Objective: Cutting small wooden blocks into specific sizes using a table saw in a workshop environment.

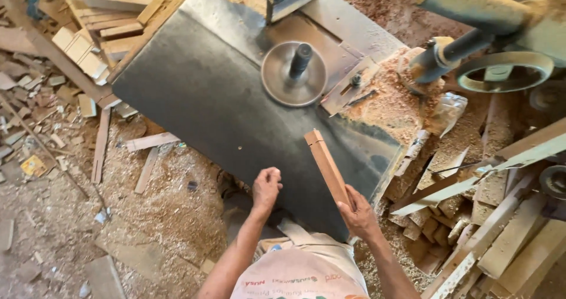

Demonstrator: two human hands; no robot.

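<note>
A dark steel machine table [206, 98] stands tilted across the workshop, its round spindle plate [293, 74] and upright cutter shaft [300, 58] near the far edge. Sawdust [386, 101] is heaped on the table's right side, beside a small metal guide plate [348, 87]. Around it, the dirt floor [47, 228] is strewn with shavings and offcuts: thin wooden strips [148, 141] at the table's left edge, stacked cut blocks [100, 22] beyond, and a pile of planks [501, 234] to the right.

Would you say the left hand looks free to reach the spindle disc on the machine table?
Probably yes: the left hand is closed but holds nothing visible, and the dark table between it and the spindle disc lies bare.
</note>
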